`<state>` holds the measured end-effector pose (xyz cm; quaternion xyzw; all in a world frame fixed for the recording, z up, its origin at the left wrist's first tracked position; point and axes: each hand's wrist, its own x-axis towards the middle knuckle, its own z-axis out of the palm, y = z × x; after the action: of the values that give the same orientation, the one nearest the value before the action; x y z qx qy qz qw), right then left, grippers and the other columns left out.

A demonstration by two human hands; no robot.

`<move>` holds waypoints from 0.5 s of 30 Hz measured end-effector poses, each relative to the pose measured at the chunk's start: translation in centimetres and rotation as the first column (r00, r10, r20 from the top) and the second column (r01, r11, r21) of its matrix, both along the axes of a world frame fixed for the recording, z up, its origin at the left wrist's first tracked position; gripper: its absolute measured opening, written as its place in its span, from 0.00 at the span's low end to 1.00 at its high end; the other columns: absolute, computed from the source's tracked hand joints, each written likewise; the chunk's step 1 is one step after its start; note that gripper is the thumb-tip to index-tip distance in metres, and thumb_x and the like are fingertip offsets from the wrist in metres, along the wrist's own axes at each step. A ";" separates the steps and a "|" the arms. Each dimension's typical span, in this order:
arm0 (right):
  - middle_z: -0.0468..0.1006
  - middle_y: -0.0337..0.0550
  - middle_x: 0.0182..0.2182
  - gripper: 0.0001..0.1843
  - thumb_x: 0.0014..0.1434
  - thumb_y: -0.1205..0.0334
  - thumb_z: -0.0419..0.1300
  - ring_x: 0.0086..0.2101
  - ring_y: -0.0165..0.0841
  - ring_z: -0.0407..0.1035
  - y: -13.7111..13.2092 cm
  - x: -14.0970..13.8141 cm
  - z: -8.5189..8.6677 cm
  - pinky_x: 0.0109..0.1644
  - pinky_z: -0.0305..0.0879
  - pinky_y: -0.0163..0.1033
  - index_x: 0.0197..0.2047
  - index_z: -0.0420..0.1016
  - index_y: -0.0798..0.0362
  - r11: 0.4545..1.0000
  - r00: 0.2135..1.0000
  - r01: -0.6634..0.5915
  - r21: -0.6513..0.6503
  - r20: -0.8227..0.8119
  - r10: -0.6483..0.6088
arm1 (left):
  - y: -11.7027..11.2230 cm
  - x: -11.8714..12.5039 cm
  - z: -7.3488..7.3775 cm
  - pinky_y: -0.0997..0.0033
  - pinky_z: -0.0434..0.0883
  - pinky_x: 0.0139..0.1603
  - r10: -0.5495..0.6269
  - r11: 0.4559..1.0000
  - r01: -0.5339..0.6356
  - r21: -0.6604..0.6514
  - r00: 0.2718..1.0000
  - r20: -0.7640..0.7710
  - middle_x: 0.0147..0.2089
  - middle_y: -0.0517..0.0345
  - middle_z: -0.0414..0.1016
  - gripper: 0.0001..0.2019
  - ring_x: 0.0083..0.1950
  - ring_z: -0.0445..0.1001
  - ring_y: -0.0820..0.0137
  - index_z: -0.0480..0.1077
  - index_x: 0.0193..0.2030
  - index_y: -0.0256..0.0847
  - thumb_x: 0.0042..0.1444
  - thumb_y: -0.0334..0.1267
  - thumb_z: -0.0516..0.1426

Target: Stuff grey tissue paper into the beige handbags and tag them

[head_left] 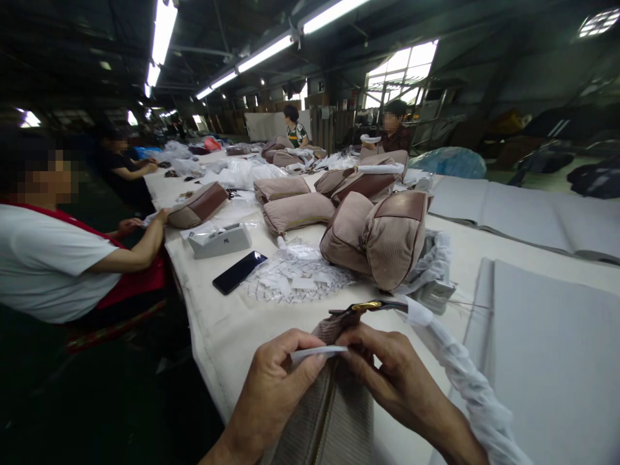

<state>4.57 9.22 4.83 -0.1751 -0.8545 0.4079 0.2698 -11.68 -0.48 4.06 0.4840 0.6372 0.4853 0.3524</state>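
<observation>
A taupe corduroy bag [356,413] with a zipper down its middle lies nearest me, partly covered by my hands. Between thumb and fingers, my left hand [278,381] pinches a small white strip [317,352], which looks like paper or a label. At the strip's right end, my right hand [387,361] has its fingers closed close to the top of the bag; its fingertips are partly hidden. Just beyond them is a dark strap with a gold buckle [368,305]. From there the handle, wrapped in white tissue [450,349], curves down to the right.
Ahead lie a phone [239,272], a pile of small white labels [300,278], a tape dispenser [220,240] and several corduroy bags [394,239]. Large white sheets [557,361] cover the right side. A co-worker in a white shirt [53,258] sits at the left edge; others work farther back.
</observation>
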 end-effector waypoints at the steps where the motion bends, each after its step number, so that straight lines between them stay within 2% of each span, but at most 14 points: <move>1: 0.71 0.34 0.26 0.05 0.63 0.64 0.53 0.25 0.24 0.62 -0.1 -0.1 0.3 0.29 0.55 0.29 0.37 0.69 0.50 1.000 1.000 -0.002 -0.001 0.018 0.002 | 0.0 0.0 0.0 0.77 0.66 0.34 0.006 1.000 -0.005 0.020 1.000 -0.006 0.31 0.61 0.71 0.07 0.33 0.70 0.72 0.71 0.34 0.40 0.57 0.41 0.55; 5: 0.74 0.34 0.29 0.11 0.59 0.65 0.56 0.26 0.25 0.65 0.1 -0.5 1.9 0.29 0.56 0.29 0.46 0.68 0.47 0.997 0.986 -0.071 0.014 0.154 0.068 | 0.0 0.5 0.7 0.77 0.66 0.37 0.033 0.980 0.010 0.197 0.976 -0.215 0.31 0.61 0.69 0.08 0.35 0.69 0.73 0.69 0.29 0.40 0.59 0.35 0.53; 8: 0.74 0.34 0.27 0.07 0.60 0.66 0.54 0.26 0.25 0.65 0.8 -0.7 2.3 0.30 0.56 0.29 0.40 0.71 0.48 0.995 0.981 -0.094 0.038 0.172 0.086 | 0.0 0.7 0.7 0.78 0.66 0.36 0.046 0.978 0.016 0.209 0.956 -0.291 0.30 0.61 0.69 0.08 0.33 0.70 0.74 0.70 0.31 0.40 0.59 0.35 0.53; 10: 0.73 0.35 0.25 0.06 0.62 0.64 0.53 0.25 0.25 0.65 1.3 -0.8 2.0 0.29 0.55 0.28 0.36 0.72 0.50 0.997 0.987 -0.078 0.031 0.141 0.072 | -0.1 0.6 0.3 0.78 0.67 0.35 0.028 0.991 -0.003 0.135 0.984 -0.178 0.31 0.61 0.72 0.05 0.33 0.71 0.74 0.72 0.36 0.42 0.58 0.37 0.55; 12: 0.71 0.34 0.23 0.07 0.63 0.63 0.53 0.23 0.24 0.63 1.5 -0.8 1.5 0.27 0.54 0.28 0.34 0.70 0.52 0.997 0.991 -0.071 0.016 0.113 0.068 | -0.1 0.5 -0.4 0.79 0.68 0.34 0.031 0.998 -0.030 0.063 0.999 -0.012 0.30 0.62 0.73 0.07 0.32 0.72 0.74 0.72 0.41 0.43 0.58 0.40 0.56; 15: 0.67 0.33 0.21 0.07 0.62 0.66 0.53 0.22 0.23 0.60 1.4 -0.7 1.1 0.26 0.53 0.27 0.32 0.69 0.53 0.997 0.993 -0.082 0.014 0.085 0.081 | 0.1 0.6 -1.1 0.79 0.68 0.32 0.078 0.996 -0.084 0.033 0.985 0.152 0.28 0.62 0.73 0.09 0.29 0.72 0.75 0.71 0.40 0.41 0.56 0.43 0.57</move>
<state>3.83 10.64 5.96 -0.1549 -0.8752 0.4031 0.2181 -11.08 -0.42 2.99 0.4264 0.6185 0.5466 0.3699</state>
